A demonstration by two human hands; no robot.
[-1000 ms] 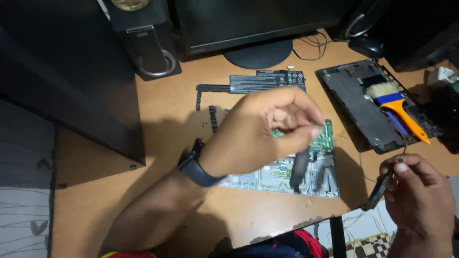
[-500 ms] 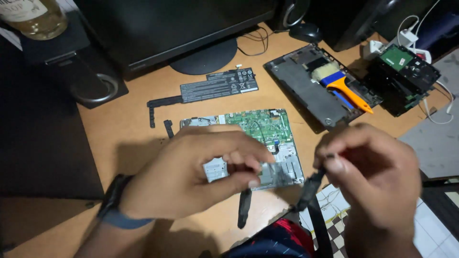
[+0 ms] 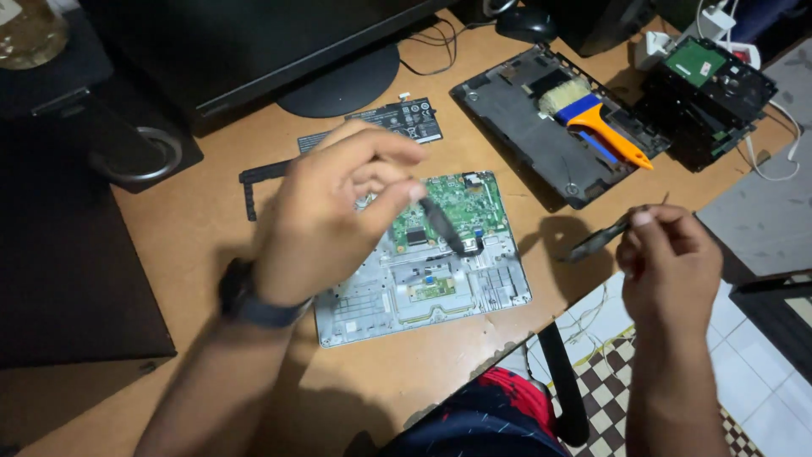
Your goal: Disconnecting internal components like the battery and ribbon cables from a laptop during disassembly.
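Head view looks down on two bare hands raised over a wooden counter (image 3: 211,237). Nearest, the right hand (image 3: 668,262) comes up from the lower edge with its forearm almost vertical, wrist straight, back of the hand toward the camera; its fingers (image 3: 644,222) are pinched together on the end of a slim dark strip (image 3: 596,241), which juts out to the left of the fingertips and slants downward, held clear above the counter's edge. A little farther, the left hand (image 3: 326,224) reaches in from the lower left, forearm slanting up, a dark watch (image 3: 249,296) on the wrist, palm turned away; thumb and forefinger (image 3: 397,193) are closed on the top of a second dark strip (image 3: 444,224), which hangs down and to the right of the fingertips. Directly under those fingers lies an opened silver laptop chassis (image 3: 423,292) with its green circuit board (image 3: 448,207) exposed; the strip's lower end sits over the board, though whether it touches cannot be told. Beyond the left fingers a flat black battery pack (image 3: 393,118) lies near a monitor stand (image 3: 338,80). Beyond the right fingers, well apart, a black laptop cover (image 3: 516,118) carries an orange-handled brush (image 3: 596,118), and farther right stands a stack of dark electronic parts (image 3: 706,97).
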